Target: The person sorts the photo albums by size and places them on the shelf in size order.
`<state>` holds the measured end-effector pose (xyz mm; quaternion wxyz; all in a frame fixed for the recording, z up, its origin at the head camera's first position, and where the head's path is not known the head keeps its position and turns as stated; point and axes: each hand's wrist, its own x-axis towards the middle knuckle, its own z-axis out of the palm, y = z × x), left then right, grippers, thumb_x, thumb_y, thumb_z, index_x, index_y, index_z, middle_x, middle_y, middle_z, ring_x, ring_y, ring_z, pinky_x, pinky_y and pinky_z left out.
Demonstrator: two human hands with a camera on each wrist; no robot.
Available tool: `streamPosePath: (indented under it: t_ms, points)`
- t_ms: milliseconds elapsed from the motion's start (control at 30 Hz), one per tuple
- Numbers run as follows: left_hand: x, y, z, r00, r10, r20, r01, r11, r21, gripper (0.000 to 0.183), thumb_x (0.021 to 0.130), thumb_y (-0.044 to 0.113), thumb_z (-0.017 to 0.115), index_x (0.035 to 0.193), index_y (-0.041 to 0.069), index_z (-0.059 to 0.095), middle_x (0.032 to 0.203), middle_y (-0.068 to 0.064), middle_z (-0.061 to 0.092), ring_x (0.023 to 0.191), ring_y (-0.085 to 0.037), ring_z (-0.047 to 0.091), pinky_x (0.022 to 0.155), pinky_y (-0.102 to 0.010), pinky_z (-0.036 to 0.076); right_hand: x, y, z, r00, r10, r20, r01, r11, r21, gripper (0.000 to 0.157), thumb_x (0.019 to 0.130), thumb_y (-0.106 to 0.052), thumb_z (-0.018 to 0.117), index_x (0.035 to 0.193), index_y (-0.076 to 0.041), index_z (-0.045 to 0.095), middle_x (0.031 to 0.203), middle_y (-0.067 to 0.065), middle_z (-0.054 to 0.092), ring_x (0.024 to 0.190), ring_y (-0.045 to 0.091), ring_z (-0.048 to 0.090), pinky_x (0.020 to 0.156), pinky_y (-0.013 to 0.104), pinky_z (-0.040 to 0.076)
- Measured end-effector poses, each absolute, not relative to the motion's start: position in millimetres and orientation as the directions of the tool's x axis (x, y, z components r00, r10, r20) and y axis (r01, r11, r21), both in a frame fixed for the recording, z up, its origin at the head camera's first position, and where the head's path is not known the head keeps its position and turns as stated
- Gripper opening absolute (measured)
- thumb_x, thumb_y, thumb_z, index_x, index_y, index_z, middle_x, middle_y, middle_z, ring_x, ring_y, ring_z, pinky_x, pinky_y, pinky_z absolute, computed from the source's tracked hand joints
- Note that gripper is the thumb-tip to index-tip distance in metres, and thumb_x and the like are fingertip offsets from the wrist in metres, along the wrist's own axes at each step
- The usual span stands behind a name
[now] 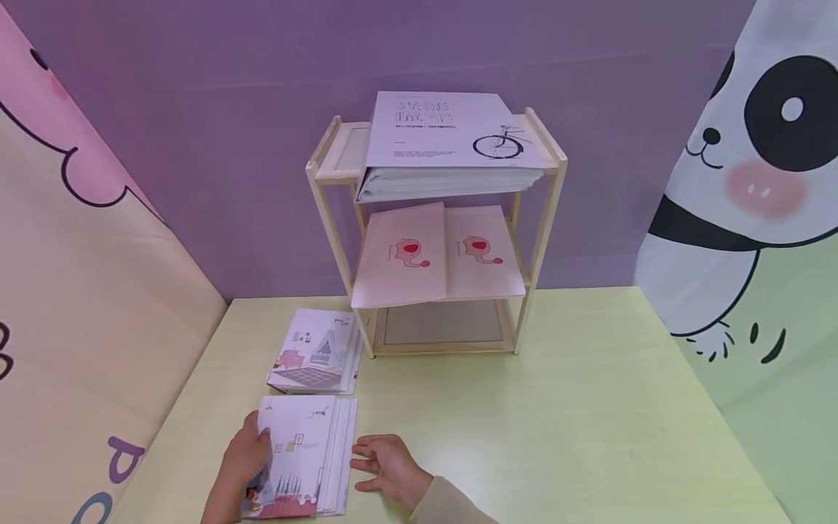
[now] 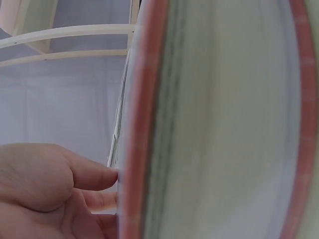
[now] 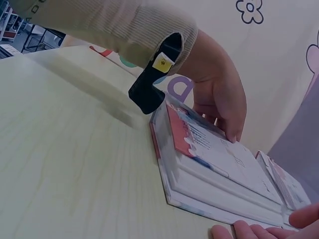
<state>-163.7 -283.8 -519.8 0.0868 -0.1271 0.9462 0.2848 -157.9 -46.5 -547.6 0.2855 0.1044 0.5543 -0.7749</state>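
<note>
A thick hardcover book [image 1: 297, 444] with a pale illustrated cover lies near the table's front left. My left hand [image 1: 246, 451] grips its left side, thumb on the cover and the other fingers toward the spine, partly hidden. The left wrist view shows that book's page block [image 2: 234, 119] between red cover edges. My right hand [image 1: 390, 469] is beside the page edges with fingers spread and nothing held; its fingertips [image 3: 244, 230] are right at the lower cover in the right wrist view. Just behind, a second illustrated book [image 1: 314, 353] lies flat.
Behind stands a light wooden rack [image 1: 543, 225]. A large, thick white book [image 1: 432, 135] with a bicycle picture lies on its top shelf, jutting over the front. Two pink elephant booklets [image 1: 406, 280] overlap on the middle shelf. Printed cloth walls [image 1: 262, 182] enclose the table [image 1: 589, 407].
</note>
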Motion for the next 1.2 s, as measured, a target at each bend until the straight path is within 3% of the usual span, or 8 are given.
streamPosePath:
  t_ms: [233, 500, 700, 967, 1200]
  points:
    - [-165, -280, -519, -0.948, -0.203, -0.246, -0.306, 0.792, 0.528, 0.051, 0.097, 0.009, 0.03, 0.137, -0.019, 0.014, 0.13, -0.045, 0.033, 0.118, -0.057, 0.037, 0.097, -0.062, 0.032, -158, -47, -546, -0.809, -0.303, -0.503, 0.572, -0.214, -0.791, 0.029, 0.088, -0.002, 0.045, 0.114, 0.01, 0.051, 0.112, 0.016, 0.061, 0.093, 0.025, 0.062, 0.074, 0.053, 0.05]
    - [-162, -276, -516, -0.942, -0.214, -0.259, -0.327, 0.765, 0.554, 0.052, 0.098, 0.012, 0.03, 0.138, -0.016, 0.014, 0.13, -0.044, 0.033, 0.113, -0.056, 0.04, 0.094, -0.062, 0.034, -158, -46, -545, -0.803, -0.311, -0.508, 0.582, -0.228, -0.78, 0.031, 0.088, -0.001, 0.043, 0.115, 0.012, 0.049, 0.116, 0.019, 0.06, 0.099, 0.03, 0.061, 0.077, 0.058, 0.048]
    - [-164, -272, -515, -0.926, -0.229, -0.299, -0.365, 0.745, 0.559, 0.053, 0.098, 0.012, 0.029, 0.141, -0.014, 0.012, 0.136, -0.041, 0.027, 0.122, -0.056, 0.033, 0.101, -0.062, 0.028, -158, -45, -544, -0.8, -0.299, -0.519, 0.591, -0.251, -0.766, 0.031, 0.088, 0.0, 0.041, 0.115, 0.013, 0.049, 0.112, 0.02, 0.058, 0.1, 0.031, 0.06, 0.078, 0.058, 0.048]
    - [-164, -266, -516, -0.92, -0.234, -0.313, -0.379, 0.734, 0.564, 0.055, 0.099, 0.014, 0.031, 0.144, -0.012, 0.011, 0.14, -0.039, 0.026, 0.128, -0.055, 0.026, 0.104, -0.062, 0.024, -156, -47, -545, -0.823, -0.283, -0.493, 0.562, -0.275, -0.78, 0.037, 0.077, 0.01, 0.043, 0.113, 0.013, 0.052, 0.103, 0.015, 0.058, 0.08, 0.019, 0.058, 0.074, 0.055, 0.05]
    - [-163, -264, -518, -0.932, -0.218, -0.288, -0.35, 0.747, 0.565, 0.054, 0.099, 0.014, 0.031, 0.142, -0.013, 0.012, 0.14, -0.039, 0.025, 0.128, -0.055, 0.025, 0.104, -0.062, 0.024, -154, -45, -547, -0.84, -0.286, -0.461, 0.532, -0.271, -0.802, 0.035, 0.083, 0.011, 0.045, 0.117, 0.016, 0.052, 0.105, 0.017, 0.06, 0.076, 0.018, 0.059, 0.075, 0.052, 0.053]
